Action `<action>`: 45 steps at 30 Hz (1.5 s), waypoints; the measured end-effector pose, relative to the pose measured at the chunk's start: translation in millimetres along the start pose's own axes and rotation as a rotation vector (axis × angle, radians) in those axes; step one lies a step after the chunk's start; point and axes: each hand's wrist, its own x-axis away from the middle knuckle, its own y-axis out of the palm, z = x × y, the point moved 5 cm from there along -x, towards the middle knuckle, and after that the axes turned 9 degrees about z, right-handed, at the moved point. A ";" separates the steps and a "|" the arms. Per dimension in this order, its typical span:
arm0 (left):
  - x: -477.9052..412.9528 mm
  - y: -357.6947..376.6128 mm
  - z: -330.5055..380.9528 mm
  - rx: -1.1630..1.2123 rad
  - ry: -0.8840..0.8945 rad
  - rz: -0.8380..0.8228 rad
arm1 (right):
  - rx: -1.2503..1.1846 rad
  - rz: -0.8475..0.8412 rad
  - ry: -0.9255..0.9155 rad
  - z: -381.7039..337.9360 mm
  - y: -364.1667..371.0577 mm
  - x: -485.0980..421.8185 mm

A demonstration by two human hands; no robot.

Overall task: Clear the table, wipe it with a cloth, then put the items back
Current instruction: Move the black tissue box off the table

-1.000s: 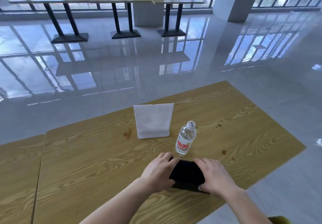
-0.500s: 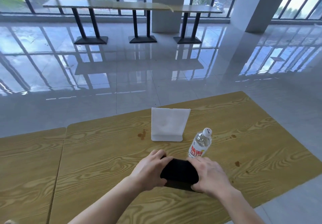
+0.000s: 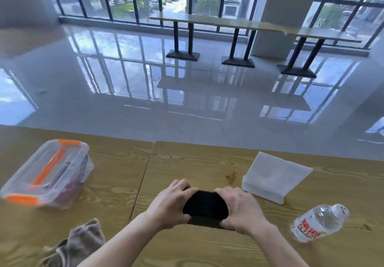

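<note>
Both my hands grip a flat black object (image 3: pixel 205 205) just above the wooden table (image 3: pixel 187 163); my left hand (image 3: pixel 170 203) holds its left end and my right hand (image 3: pixel 241 210) its right end. A white tissue pack (image 3: pixel 274 178) stands to the right behind my hands. A small water bottle (image 3: pixel 318 223) with a red label stands further right. A brown-grey cloth (image 3: pixel 79 244) lies crumpled near the front edge at the left. A clear plastic box with orange clips (image 3: pixel 45 175) sits on the left table.
A seam (image 3: pixel 143 179) divides the two wooden tabletops just left of my hands. A small brown stain (image 3: pixel 231 177) marks the wood beside the tissue pack. Beyond the far edge lies glossy tiled floor, with tall tables (image 3: pixel 239 38) by the windows.
The view has swung left, bringing the plastic box and the cloth into sight. My hands carry the black object leftward, away from the bottle and closer to the seam.
</note>
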 end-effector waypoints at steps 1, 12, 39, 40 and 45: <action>5.4 -5.3 -12.4 -0.001 -0.028 0.012 | -0.002 -0.006 -0.030 -11.3 1.4 -12.1; 28.0 -67.5 -156.6 -0.081 -0.257 0.092 | -0.030 -0.040 -0.193 -127.2 21.1 -153.5; -43.3 -124.3 -376.5 -0.249 -0.350 -0.171 | -0.085 -0.068 -0.042 -248.7 90.8 -347.6; -43.6 -123.4 -377.2 -0.240 -0.357 -0.168 | -0.084 -0.073 -0.038 -248.8 91.6 -348.0; -45.1 -122.4 -376.5 -0.233 -0.377 -0.151 | -0.082 -0.093 -0.040 -249.3 93.7 -347.9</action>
